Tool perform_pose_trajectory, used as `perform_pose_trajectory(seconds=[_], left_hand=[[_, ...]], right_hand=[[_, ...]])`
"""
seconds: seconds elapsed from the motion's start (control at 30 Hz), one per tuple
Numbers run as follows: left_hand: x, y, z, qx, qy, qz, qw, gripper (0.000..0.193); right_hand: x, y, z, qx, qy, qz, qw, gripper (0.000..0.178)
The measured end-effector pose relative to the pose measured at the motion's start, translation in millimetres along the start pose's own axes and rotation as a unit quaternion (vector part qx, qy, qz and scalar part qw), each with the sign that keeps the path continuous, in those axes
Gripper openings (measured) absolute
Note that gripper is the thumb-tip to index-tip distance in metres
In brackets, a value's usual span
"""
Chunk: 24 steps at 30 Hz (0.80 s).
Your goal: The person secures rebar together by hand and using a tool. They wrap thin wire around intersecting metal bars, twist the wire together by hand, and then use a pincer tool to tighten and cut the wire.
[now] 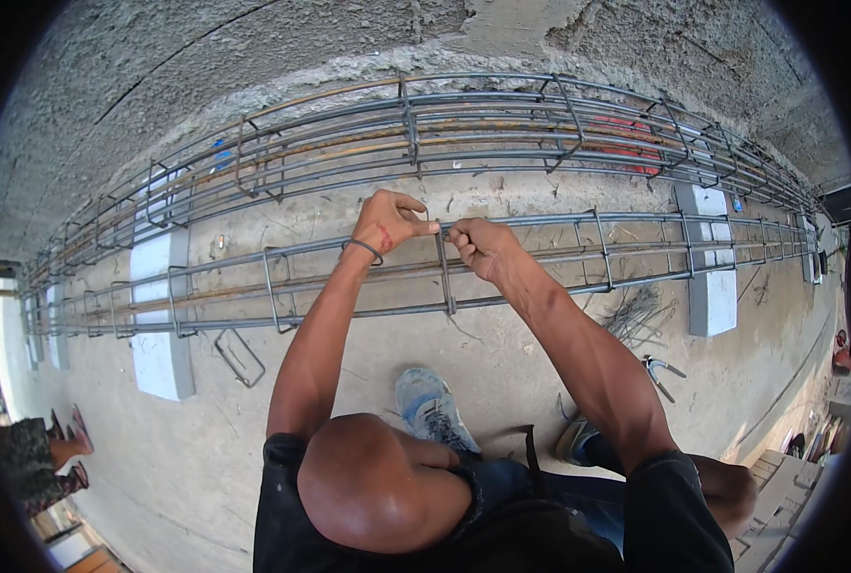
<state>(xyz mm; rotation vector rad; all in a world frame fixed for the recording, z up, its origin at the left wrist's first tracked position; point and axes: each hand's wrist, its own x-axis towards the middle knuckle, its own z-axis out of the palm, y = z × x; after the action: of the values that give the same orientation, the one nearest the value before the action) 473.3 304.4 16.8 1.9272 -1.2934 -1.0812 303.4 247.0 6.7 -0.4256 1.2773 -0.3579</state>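
A long, narrow rebar cage runs across in front of me, its bars crossed by square stirrups. Both hands are at its far upper bar, around the corner of one stirrup. My left hand lies over the bar, thumb stretched out to the stirrup's corner and index finger apart from it; the other fingers are mostly hidden. Just right of that corner, my right hand is closed, thumb and fingertips pinched together. Whatever is in the pinch, perhaps something thin, is too small to make out.
A larger rebar cage lies beyond, by the rough wall. White blocks support the cages. Pincers, tangled tie wire and a loose stirrup lie on the concrete. Another person's legs show at left.
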Motion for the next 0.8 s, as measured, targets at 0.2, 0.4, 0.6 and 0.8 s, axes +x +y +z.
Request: perform_pose_trajectory(seconds=[0.2, 0.4, 0.6, 0.8], left_hand=[[9.2, -19.8, -1.5, -0.052, -0.037, -0.016, 0.998, 0.034], [-1.7, -9.2, 14.8, -0.009, 0.092, -0.003, 0.996, 0.023], [2.3, 10.6, 36.5, 0.037, 0.185, -0.025, 0.982, 0.016], [12.7, 7.1, 37.7, 0.040, 0.210, -0.081, 0.974, 0.013]], right_hand=[[9.0, 5.2, -8.7, 0.114, -0.155, 0.046, 0.980, 0.007], [-41.0, -5.7, 2.5, -0.162, -0.135, -0.112, 0.971, 0.016], [-17.3, -10.1, -12.0, -0.600, 0.002, -0.573, 0.558, 0.017], [-26.1, -30.7, 3.0, -0.646, -0.036, -0.400, 0.649, 0.021]])
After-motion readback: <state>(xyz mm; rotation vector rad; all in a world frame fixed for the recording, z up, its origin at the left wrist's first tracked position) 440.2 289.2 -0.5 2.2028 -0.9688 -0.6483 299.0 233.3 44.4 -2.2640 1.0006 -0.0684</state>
